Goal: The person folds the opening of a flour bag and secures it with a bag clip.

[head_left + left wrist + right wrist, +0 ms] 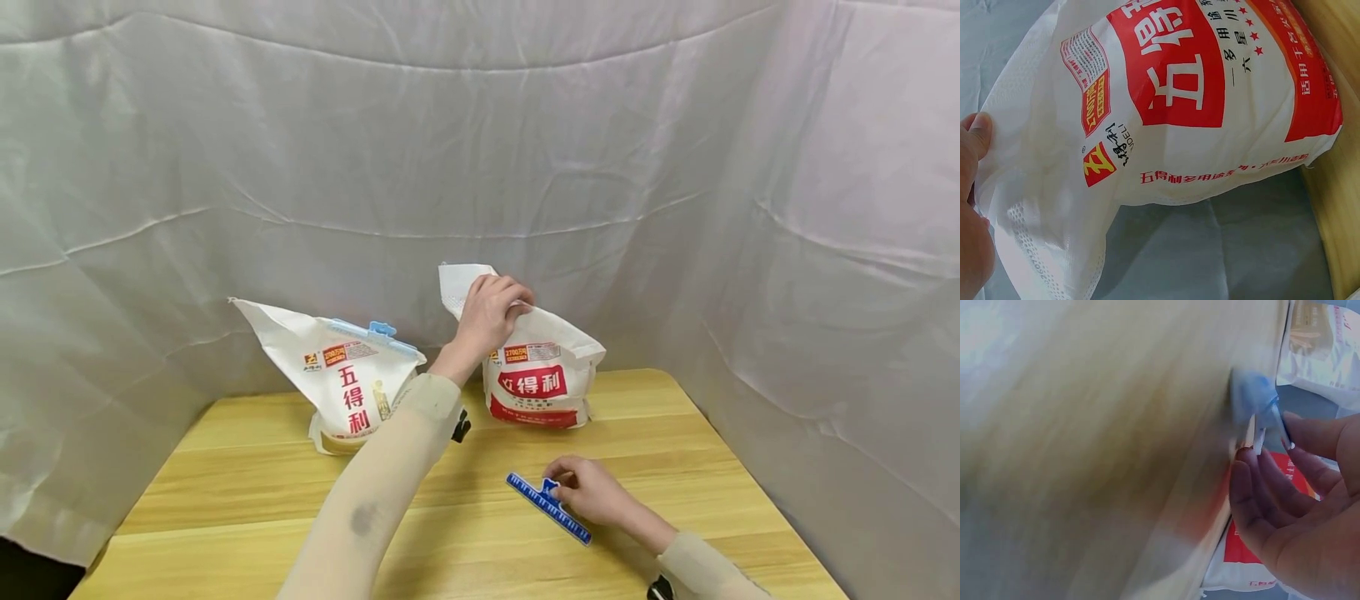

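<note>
At the back of the table stands a white flour bag with red panels (536,387). My left hand (487,315) grips its top edge, thumb on the near face, and the bag's top corner sticks up left of the hand. In the left wrist view the flour bag (1179,81) fills much of the picture, with the hand (974,200) at its folded top. Nearer the front, my right hand (596,493) pinches a blue sealing clip with a piano-key pattern (547,508) by its handles. In the right wrist view the clip (1254,397) is blurred between thumb and fingers.
To the left, a second white flour bag (330,371) leans with a light blue clip (372,335) across its top. Grey curtains (480,150) surround the wooden table (247,492) at the back and sides.
</note>
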`<state>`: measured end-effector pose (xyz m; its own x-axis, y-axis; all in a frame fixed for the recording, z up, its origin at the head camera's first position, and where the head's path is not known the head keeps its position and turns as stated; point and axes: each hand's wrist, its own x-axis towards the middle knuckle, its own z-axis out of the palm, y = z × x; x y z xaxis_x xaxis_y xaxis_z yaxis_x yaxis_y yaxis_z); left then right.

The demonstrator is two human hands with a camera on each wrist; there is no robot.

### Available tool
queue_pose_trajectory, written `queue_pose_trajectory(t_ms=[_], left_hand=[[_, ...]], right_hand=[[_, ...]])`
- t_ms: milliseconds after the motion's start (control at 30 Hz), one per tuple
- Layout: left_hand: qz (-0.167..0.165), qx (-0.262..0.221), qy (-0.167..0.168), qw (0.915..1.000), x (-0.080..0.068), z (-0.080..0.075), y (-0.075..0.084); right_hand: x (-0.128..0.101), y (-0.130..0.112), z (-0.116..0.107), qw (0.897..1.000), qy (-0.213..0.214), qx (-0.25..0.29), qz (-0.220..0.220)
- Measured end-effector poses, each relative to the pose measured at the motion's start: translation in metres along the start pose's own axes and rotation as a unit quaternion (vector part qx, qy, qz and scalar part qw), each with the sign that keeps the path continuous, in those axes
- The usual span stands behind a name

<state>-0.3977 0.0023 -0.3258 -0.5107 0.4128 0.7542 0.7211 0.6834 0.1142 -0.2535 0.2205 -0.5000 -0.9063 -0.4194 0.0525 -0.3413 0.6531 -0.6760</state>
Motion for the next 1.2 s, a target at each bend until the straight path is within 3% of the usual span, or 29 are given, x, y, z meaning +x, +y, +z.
queue_pose_trajectory(t_ms=[533,1200], left_hand=[[0.006,-0.001,0.009,0.9999,0.0,0.001,-0.003],[0.009,0.0,0.014,0.9999,-0.001,0.001,-0.006]], right_hand=[[0.0,-0.007,-0.008,1.0,-0.008,0.015,0.019],[-0.002,-0.016,-0.015,0.998,0.061,0.034,-0.007]])
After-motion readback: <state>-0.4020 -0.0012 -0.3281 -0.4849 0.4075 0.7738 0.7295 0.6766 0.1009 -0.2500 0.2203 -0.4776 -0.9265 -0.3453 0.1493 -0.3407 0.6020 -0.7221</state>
